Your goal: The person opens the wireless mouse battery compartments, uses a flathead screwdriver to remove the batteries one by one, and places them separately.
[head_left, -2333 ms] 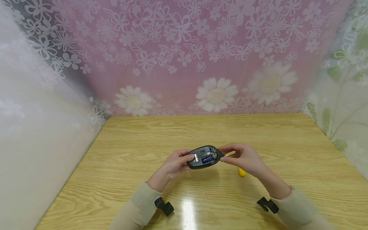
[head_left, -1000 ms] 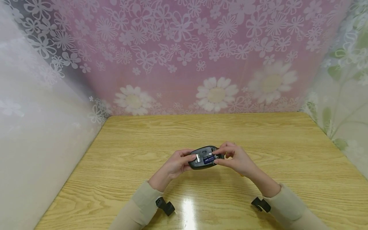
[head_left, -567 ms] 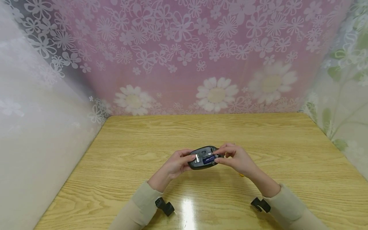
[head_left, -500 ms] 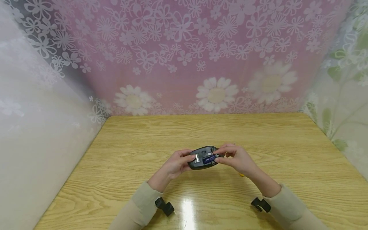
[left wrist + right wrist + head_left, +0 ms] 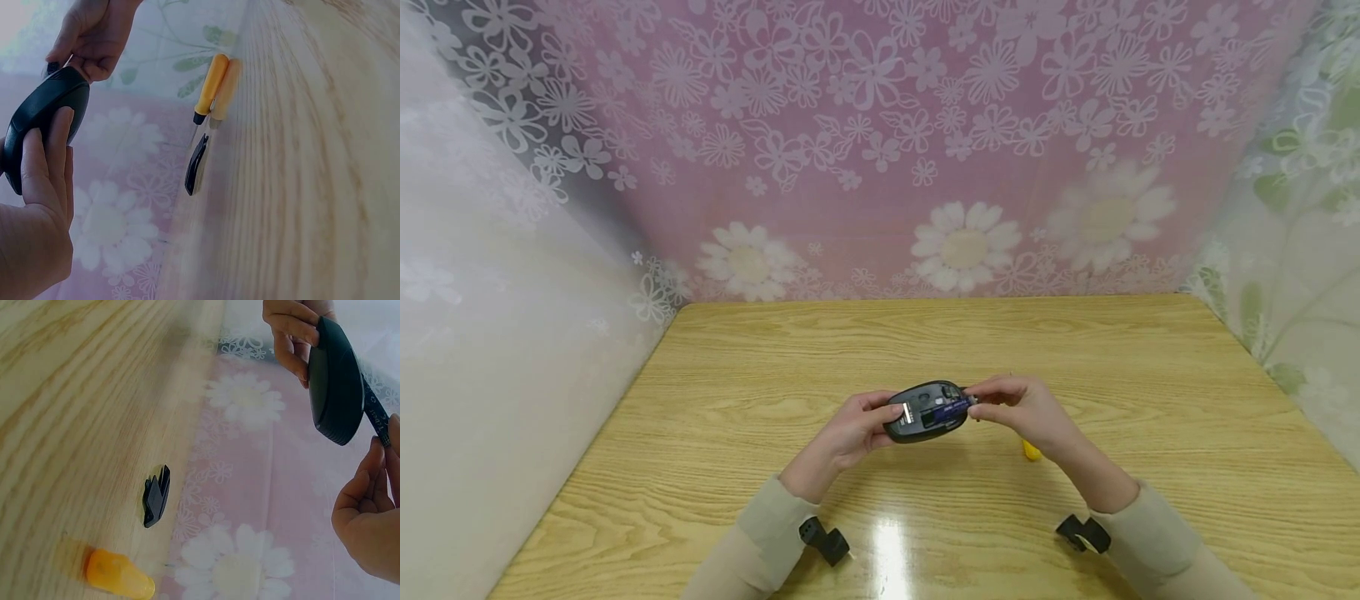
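Observation:
My left hand (image 5: 855, 433) holds a black computer mouse (image 5: 917, 423) above the table, underside up, with the thumb on its label. The battery compartment on that underside lies uncovered. With thumb and fingers, my right hand (image 5: 1037, 421) pinches one end of a dark blue battery (image 5: 953, 409). In the right wrist view the battery (image 5: 376, 419) slants out of the mouse (image 5: 336, 381), its far end hidden behind the mouse body. The left wrist view shows the rounded top of the mouse (image 5: 47, 119) against my left fingers.
On the wooden table (image 5: 760, 358) lie a yellow-handled screwdriver (image 5: 212, 87) and a small black plastic piece (image 5: 156, 497), like a battery cover. In the head view only the yellow handle (image 5: 1032, 450) shows below my right hand. Flowered curtains (image 5: 865, 167) surround the table.
The battery lay in the compartment earlier; now its right end is raised and drawn out between my right fingers. My right hand has moved slightly right, and the mouse slightly left.

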`<control>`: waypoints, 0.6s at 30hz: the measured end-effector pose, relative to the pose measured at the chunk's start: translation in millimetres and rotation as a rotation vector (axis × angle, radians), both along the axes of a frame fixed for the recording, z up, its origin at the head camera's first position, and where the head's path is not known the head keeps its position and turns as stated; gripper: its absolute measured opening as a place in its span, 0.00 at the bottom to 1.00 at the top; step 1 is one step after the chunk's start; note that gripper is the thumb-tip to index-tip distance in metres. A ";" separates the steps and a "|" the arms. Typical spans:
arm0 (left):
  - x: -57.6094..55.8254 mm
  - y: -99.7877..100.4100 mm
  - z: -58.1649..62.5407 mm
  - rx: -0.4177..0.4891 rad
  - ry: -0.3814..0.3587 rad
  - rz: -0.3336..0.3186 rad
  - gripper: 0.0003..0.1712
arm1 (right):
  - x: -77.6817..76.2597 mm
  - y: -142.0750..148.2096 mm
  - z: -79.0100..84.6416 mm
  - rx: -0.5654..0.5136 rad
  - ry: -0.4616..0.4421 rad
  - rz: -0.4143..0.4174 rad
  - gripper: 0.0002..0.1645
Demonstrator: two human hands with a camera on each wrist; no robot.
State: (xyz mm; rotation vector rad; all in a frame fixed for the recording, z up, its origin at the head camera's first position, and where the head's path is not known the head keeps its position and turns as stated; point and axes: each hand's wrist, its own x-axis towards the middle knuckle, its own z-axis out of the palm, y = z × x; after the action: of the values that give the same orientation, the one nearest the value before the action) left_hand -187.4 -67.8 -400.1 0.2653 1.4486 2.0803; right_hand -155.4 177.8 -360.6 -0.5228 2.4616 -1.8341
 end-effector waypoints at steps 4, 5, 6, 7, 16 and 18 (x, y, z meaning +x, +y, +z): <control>0.3 -1.9 0.7 0.001 -0.005 0.014 0.23 | -2.2 4.0 0.4 -0.045 -0.044 -0.012 0.18; 0.3 -2.3 0.6 0.001 -0.002 0.015 0.24 | -2.8 5.2 0.4 -0.052 -0.058 -0.019 0.19; 0.2 -2.7 0.5 0.002 0.001 0.015 0.24 | -3.5 6.5 0.5 -0.059 -0.071 -0.029 0.19; 0.0 -3.2 0.4 0.005 0.001 0.015 0.24 | -4.3 7.9 0.5 -0.060 -0.081 -0.043 0.20; -0.8 -5.7 -2.2 0.012 0.001 0.038 0.20 | -17.8 21.7 -2.3 -0.040 -0.113 -0.143 0.24; -0.8 -6.0 -2.6 0.007 0.011 0.040 0.20 | -22.0 24.5 -4.1 -0.040 -0.117 -0.152 0.25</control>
State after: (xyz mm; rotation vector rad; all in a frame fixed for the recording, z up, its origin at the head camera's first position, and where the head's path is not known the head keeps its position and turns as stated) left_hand -188.2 -73.8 -402.6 0.2537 1.4643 2.1192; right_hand -177.4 202.3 -364.7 -0.2273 2.4537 -1.9111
